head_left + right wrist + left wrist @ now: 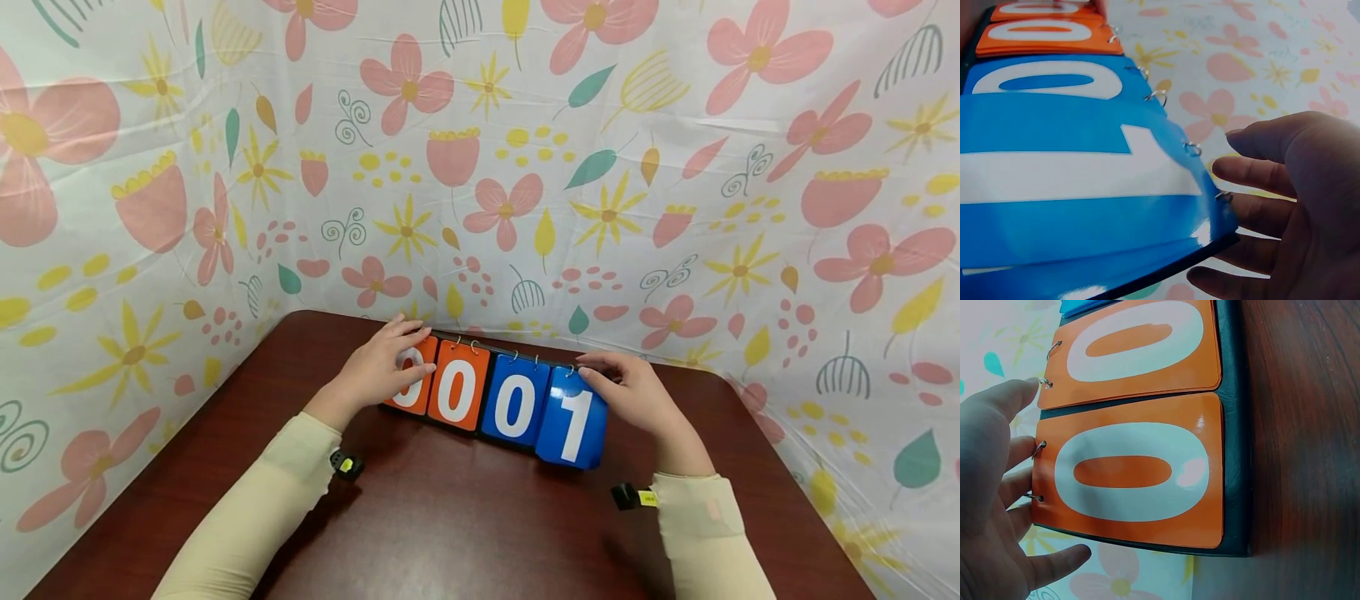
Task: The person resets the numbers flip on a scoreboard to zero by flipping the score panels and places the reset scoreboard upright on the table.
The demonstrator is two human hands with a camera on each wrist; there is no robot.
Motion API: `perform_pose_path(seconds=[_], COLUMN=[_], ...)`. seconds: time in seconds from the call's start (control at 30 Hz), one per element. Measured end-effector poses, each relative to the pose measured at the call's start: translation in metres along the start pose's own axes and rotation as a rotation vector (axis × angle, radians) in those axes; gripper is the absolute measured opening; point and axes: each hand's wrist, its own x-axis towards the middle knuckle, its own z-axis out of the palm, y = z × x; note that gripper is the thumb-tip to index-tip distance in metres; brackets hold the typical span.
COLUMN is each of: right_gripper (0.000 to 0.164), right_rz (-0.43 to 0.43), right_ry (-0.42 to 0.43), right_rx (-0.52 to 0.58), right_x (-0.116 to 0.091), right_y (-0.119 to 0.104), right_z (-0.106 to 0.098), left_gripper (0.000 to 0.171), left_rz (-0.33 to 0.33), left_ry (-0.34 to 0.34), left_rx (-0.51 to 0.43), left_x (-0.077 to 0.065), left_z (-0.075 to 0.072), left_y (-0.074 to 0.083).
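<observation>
A tabletop flip scoreboard (pixel 483 421) with a dark backing stands on the table. Two orange cards (pixel 1132 472) and the blue card beside them read 0; the rightmost blue card (pixel 573 417) reads 1 and bows outward. At the left end, my left hand (pixel 378 362) holds the top edge, fingers behind it and thumb at a binder ring (pixel 1046 382). My right hand (pixel 630 387) is at the right end's top corner, thumb off the card. In the right wrist view, its relaxed fingers (pixel 1260 209) reach past the ringed edge, partly hidden behind the board.
The dark reddish-brown wooden table (pixel 450 525) extends in front of the scoreboard. A white cloth with a flower print (pixel 480 167) hangs behind and along the sides. Small black wrist devices (pixel 347 464) sit at both sleeve cuffs.
</observation>
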Motion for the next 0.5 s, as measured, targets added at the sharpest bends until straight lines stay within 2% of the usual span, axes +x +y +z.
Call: perform_pose_path(seconds=[0.17,0.37,0.5], right_gripper=[0.039,0.053,0.060], right_rz=[0.053,0.139,0.178], right_ry=[-0.003,-0.037,-0.098], right_rx=[-0.017,-0.038,-0.021], right_x=[0.000,0.002,0.004], right_y=[0.009,0.020,0.027], right_z=[0.003,0.003,0.000], left_gripper=[0.071,0.071,0.072], left_rz=[0.006,0.005,0.003], left_ry=[-0.001,-0.002,-0.002], left_rx=[-0.010,-0.017,-0.019], left_x=[-0.001,-0.002,-0.002], left_z=[0.001,0.002,0.002], left_y=[-0.001,-0.001,-0.001])
